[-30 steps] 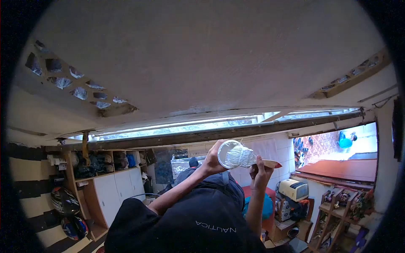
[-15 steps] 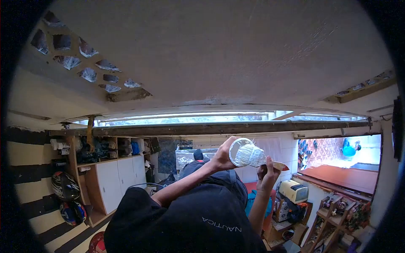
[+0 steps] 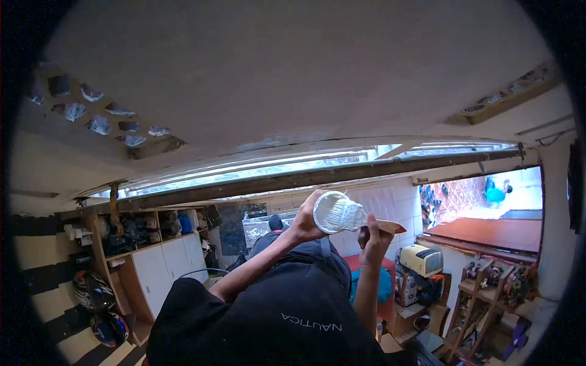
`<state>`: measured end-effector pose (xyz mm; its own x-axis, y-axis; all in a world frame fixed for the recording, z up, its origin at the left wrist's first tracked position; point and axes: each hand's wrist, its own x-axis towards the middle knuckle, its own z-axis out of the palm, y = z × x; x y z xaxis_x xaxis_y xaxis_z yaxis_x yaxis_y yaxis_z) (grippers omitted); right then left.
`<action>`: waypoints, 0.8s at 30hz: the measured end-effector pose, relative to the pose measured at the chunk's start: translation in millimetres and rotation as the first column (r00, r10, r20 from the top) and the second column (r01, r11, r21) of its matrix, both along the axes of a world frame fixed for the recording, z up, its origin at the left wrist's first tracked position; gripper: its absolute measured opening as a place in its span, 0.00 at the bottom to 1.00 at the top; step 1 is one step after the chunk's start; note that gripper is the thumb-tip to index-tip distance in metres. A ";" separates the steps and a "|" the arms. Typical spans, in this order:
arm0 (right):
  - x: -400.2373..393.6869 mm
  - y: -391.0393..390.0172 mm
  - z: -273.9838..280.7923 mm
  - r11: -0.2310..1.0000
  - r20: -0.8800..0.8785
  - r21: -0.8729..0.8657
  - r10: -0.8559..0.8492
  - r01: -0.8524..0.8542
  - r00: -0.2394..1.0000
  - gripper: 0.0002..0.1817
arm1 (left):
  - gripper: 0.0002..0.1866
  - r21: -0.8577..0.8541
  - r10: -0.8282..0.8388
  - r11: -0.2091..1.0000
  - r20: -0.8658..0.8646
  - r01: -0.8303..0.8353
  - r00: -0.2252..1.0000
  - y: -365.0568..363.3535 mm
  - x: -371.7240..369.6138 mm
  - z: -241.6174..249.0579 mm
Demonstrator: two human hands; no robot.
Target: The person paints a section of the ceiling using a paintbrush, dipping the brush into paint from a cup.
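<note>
Container (image 3: 329, 213) of white paste gripped by left hand (image 3: 303, 224), raised near ceiling (image 3: 293, 73); brush (image 3: 360, 219) pinched by right hand (image 3: 373, 239) fingers, bristles inside rim; shifted slightly left since half-second ago; loading continues.

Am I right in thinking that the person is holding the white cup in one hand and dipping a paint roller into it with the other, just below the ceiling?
Not quite: the tool is a paintbrush, not a roller. The head view shows its white-coated bristles inside the white cup, held by the left hand, while the right hand grips the wooden handle, just below the ceiling.
</note>
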<state>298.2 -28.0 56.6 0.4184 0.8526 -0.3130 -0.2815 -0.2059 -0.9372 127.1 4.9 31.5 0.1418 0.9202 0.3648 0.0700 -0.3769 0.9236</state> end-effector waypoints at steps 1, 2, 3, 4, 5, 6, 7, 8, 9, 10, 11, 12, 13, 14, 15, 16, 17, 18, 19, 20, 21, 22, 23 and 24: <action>-1.1 -0.2 -1.1 0.999 -0.051 0.030 -0.014 0.016 0.999 0.10 | 0.31 0.016 0.020 1.000 -0.006 -0.020 1.000 0.5 0.7 -1.1; -4.7 0.8 0.1 0.998 -0.103 0.059 -0.024 0.030 0.994 0.10 | 0.31 0.032 0.042 0.999 -0.014 -0.042 0.999 0.9 -0.1 -1.2; -7.0 0.9 6.5 1.000 -0.094 0.014 -0.022 0.024 0.995 0.10 | 0.33 0.030 0.039 0.999 -0.023 -0.038 0.999 0.8 -1.0 0.3; -8.3 1.2 10.7 1.000 -0.097 0.015 -0.025 0.027 0.995 0.10 | 0.33 0.031 0.036 0.999 -0.025 -0.035 0.999 0.7 -1.4 1.6; -9.7 1.6 13.7 1.000 -0.096 0.005 -0.015 0.015 0.995 0.10 | 0.33 0.007 0.036 0.999 -0.010 -0.036 0.999 0.6 -2.1 2.6; -11.3 2.4 16.3 1.000 -0.094 -0.003 -0.004 0.004 0.996 0.11 | 0.34 -0.014 0.037 0.999 0.007 -0.037 0.999 1.0 -3.0 2.8; -13.7 2.6 20.3 1.000 -0.094 0.001 -0.007 0.007 0.996 0.11 | 0.34 -0.010 0.034 0.999 0.007 -0.033 0.999 1.0 -3.9 2.1; -15.5 3.1 24.7 1.000 -0.052 0.010 0.013 -0.012 0.999 0.12 | 0.35 0.011 0.038 0.999 -0.017 -0.038 0.999 1.2 -4.0 0.4; -16.2 4.1 27.0 0.999 -0.009 0.018 0.033 -0.033 0.999 0.13 | 0.36 0.032 0.045 0.999 -0.042 -0.043 0.998 1.4 -4.2 -1.3; -16.2 4.4 26.1 0.999 -0.010 0.021 0.032 -0.032 0.999 0.13 | 0.36 0.036 0.044 0.998 -0.043 -0.042 0.998 0.8 -4.7 -3.5; -16.5 4.1 23.6 0.999 -0.063 0.037 0.017 -0.014 0.998 0.14 | 0.36 0.028 0.045 0.999 -0.038 -0.044 0.998 0.3 -6.0 -4.3; -16.8 4.0 22.5 0.999 -0.116 0.051 0.001 0.005 0.993 0.15 | 0.36 0.021 0.046 0.999 -0.033 -0.045 0.998 0.2 -6.6 -4.6; -16.9 4.4 23.2 0.998 -0.115 0.056 -0.001 0.007 0.993 0.15 | 0.36 0.006 0.048 0.999 -0.007 -0.048 0.999 0.0 -5.2 -4.1; -16.8 4.7 24.6 0.999 -0.088 0.039 0.012 -0.009 0.996 0.13 | 0.36 0.009 0.046 0.999 -0.005 -0.046 0.999 0.5 -4.5 -3.0; -16.9 4.4 25.3 0.999 -0.062 0.020 0.026 -0.025 0.998 0.11 | 0.35 0.019 0.057 0.998 -0.017 -0.057 0.998 0.4 -4.9 -2.4; -16.3 3.3 23.1 0.999 -0.060 0.021 0.025 -0.024 0.998 0.11 | 0.35 0.030 0.069 0.997 -0.029 -0.068 0.997 -0.1 -5.6 -2.2; -15.8 2.6 19.4 0.999 -0.096 0.037 0.038 -0.034 0.995 0.11 | 0.34 0.018 0.047 0.999 -0.004 -0.047 0.999 0.8 -7.0 -3.8; -14.7 3.1 18.0 0.997 -0.131 0.056 0.051 -0.044 0.990 0.12 | 0.34 0.023 0.045 0.999 -0.003 -0.045 0.999 1.1 -6.1 -3.7; -13.8 3.2 18.2 0.997 -0.131 0.061 0.049 -0.042 0.990 0.12 | 0.34 0.001 0.058 0.998 0.007 -0.058 0.998 0.6 -5.1 -2.9; -16.2 3.5 19.5 0.996 -0.131 0.069 0.056 -0.047 0.990 0.12 | 0.34 -0.022 0.071 0.997 0.016 -0.070 0.997 0.3 -6.1 -2.3; -17.8 3.6 20.2 0.996 -0.132 0.078 0.062 -0.052 0.989 0.12 | 0.33 0.000 0.059 0.998 0.006 -0.059 0.998 0.7 -7.0 -2.5; -19.2 3.8 20.0 0.995 -0.132 0.083 0.060 -0.049 0.989 0.12 | 0.33 0.006 0.056 0.998 0.007 -0.056 0.998 0.9 -8.0 -2.5; -20.4 4.3 19.5 0.995 -0.176 0.088 0.052 -0.037 0.983 0.12 | 0.33 0.024 0.060 0.998 -0.031 -0.059 0.998 1.1 -8.9 -2.4; -20.1 4.5 19.5 0.996 -0.221 0.091 0.044 -0.025 0.974 0.12 | 0.33 0.042 0.066 0.997 -0.069 -0.063 0.995 1.0 -8.4 -2.2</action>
